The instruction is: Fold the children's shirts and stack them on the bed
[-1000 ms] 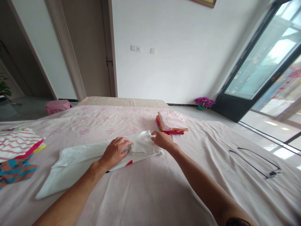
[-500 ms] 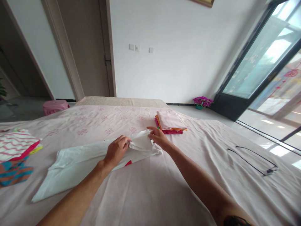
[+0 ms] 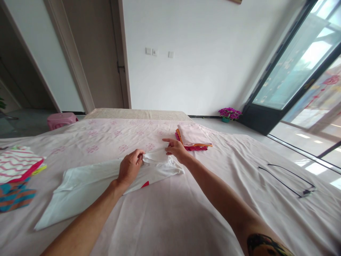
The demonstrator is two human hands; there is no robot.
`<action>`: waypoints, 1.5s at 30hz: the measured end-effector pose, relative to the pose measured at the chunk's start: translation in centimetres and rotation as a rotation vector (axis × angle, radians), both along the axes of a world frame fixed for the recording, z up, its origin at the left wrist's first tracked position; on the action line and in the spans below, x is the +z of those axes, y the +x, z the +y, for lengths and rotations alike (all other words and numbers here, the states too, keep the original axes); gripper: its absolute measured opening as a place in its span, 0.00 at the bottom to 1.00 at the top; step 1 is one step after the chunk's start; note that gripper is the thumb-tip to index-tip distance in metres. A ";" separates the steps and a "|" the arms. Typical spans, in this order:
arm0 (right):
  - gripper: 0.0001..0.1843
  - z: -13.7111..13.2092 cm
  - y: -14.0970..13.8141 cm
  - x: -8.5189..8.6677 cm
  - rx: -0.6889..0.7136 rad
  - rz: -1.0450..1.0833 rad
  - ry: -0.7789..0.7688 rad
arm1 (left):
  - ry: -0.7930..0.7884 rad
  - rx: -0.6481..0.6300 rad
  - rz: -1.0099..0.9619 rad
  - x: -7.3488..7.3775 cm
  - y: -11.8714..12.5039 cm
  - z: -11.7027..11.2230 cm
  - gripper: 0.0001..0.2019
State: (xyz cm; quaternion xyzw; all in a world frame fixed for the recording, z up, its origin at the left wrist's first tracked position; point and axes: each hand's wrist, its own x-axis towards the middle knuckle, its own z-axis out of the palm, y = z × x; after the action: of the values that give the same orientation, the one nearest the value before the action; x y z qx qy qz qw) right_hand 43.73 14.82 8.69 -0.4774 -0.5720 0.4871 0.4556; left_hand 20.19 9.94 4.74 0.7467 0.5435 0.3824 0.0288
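A white T-shirt (image 3: 87, 188) with a small red print lies folded lengthwise across the bed in front of me. My left hand (image 3: 131, 165) is closed on its upper edge, pinching the cloth between thumb and fingers. At the shirt's right end, my right hand (image 3: 176, 148) pinches a raised part of the white fabric, with the index finger stretched out to the left. Between the two hands the cloth is lifted a little and creased.
A stack of folded cloths (image 3: 193, 137) lies just beyond my right hand. Striped and checked clothes (image 3: 20, 165) are at the left edge. Eyeglasses (image 3: 306, 192) rest on the pink sheet (image 3: 160, 227) at right. Behind are a pink stool (image 3: 62, 121) and a flower pot (image 3: 226, 120).
Both hands have shifted slightly left and up, drawing the pinched cloth away from me. The shirt's left part stays in place.
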 end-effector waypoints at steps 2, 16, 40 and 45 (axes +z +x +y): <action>0.28 -0.2 0.0 0.3 -0.008 0.080 -0.033 | -0.025 -0.031 -0.034 0.0 0.0 -0.1 0.10; 0.21 -0.9 -0.9 1.2 0.028 0.300 -0.075 | 0.068 -0.019 0.253 0.8 2.3 -1.7 0.13; 0.29 4.1 1.3 -3.1 -0.283 -0.519 -0.029 | 0.127 -0.260 0.302 -0.2 1.8 -1.6 0.15; 0.24 5.0 1.2 -3.6 -0.309 -0.640 0.051 | 0.075 -0.348 0.304 -0.1 1.7 -1.6 0.15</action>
State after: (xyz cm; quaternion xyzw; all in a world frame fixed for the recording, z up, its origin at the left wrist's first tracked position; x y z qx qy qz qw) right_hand 44.94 19.80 5.14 -0.6750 -0.6189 0.2240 0.3335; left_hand 21.93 8.30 4.65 0.8787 0.3901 0.2749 -0.0158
